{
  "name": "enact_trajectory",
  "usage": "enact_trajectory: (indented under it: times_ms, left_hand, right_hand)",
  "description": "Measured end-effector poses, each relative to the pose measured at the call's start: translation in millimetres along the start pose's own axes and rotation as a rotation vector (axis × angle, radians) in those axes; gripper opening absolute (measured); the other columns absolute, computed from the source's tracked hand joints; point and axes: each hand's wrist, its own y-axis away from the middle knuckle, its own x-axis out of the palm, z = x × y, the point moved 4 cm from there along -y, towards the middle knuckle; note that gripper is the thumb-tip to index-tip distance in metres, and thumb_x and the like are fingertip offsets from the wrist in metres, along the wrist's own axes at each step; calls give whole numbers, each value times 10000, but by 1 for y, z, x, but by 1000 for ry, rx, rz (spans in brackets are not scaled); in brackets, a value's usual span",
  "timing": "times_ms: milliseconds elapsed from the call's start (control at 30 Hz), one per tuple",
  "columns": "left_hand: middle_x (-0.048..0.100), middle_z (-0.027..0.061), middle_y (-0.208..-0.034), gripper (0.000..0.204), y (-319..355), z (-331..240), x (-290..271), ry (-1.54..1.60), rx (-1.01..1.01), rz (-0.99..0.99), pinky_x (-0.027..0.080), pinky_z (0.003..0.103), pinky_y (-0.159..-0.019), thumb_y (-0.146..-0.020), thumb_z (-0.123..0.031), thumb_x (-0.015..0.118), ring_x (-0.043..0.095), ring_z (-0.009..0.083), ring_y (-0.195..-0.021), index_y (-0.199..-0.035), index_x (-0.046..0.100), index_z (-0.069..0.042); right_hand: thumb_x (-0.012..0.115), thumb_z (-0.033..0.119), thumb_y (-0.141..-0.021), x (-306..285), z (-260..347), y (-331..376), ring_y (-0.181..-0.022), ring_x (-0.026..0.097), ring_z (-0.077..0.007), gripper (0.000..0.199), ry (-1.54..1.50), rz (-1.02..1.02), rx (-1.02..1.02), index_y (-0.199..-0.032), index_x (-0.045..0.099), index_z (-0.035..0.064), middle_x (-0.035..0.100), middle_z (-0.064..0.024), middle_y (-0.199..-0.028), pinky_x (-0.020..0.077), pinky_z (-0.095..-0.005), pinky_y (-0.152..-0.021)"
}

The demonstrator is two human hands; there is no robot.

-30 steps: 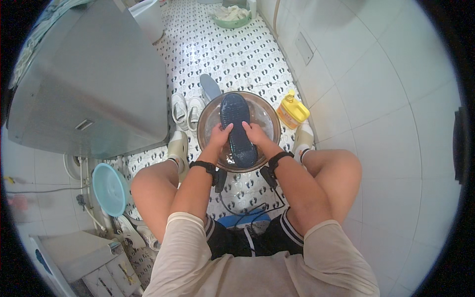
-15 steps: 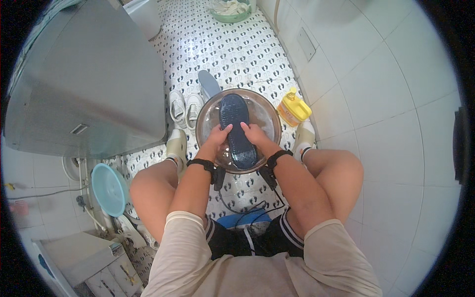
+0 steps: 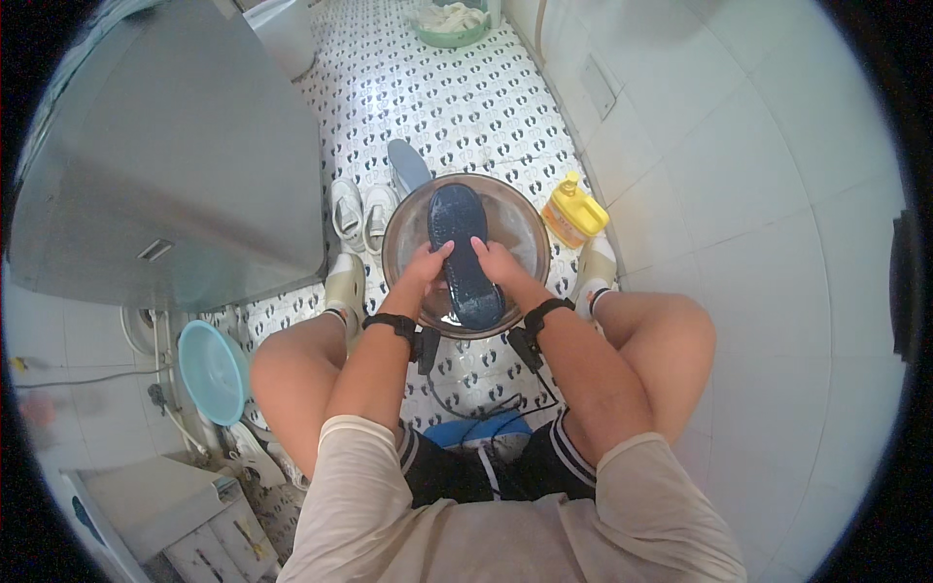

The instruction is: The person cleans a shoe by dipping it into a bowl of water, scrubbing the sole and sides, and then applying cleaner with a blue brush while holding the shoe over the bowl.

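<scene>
A wet, dark blue slipper (image 3: 457, 214) is held lengthwise over a round basin (image 3: 530, 219) with a brown rim and some suds inside. Its flat, shiny sole faces up; the underside is out of sight. My left hand (image 3: 425, 266) grips its left edge, thumb on top and fingers hidden beneath. Opposite it, my right hand (image 3: 498, 262) clasps the right edge in the same way. Both wrists carry black straps with small devices.
A yellow jug (image 3: 574, 212) stands right of the basin. White shoes (image 3: 362, 214) and a grey-blue slipper (image 3: 409, 165) lie left and behind. A large grey appliance (image 3: 185, 155), a light-blue tub (image 3: 214, 371) and a green basin (image 3: 455, 39) are farther off. White tiled wall (image 3: 748, 223) rises at right.
The slipper and both hands stay nearly in place, with only a very slight shift. My grip on both edges is the same.
</scene>
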Motion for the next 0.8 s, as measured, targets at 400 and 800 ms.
enact_trajectory:
  times_ms: [400, 800]
  left_hand:
    - [589, 54, -1033, 343, 2, -14, 3, 155, 304, 87, 458, 353, -788, -879, -252, 585, 565, 177, -906, -1149, 506, -56]
    - [584, 73, -1052, 295, -19, -12, 4, 274, 377, 30, 460, 335, -808, -900, -196, 555, 563, 187, -923, -1141, 508, -32]
  right_hand:
    - [414, 424, -910, -6, 24, 4, -961, 580, -389, 547, -109, -98, -101, -1060, 559, -82, 603, -265, -1004, 426, -407, -839]
    - [668, 50, -745, -4, 25, 1, -896, 590, -175, 511, -359, 107, -223, -1210, 458, 7, 603, -92, -1025, 477, -309, -792]
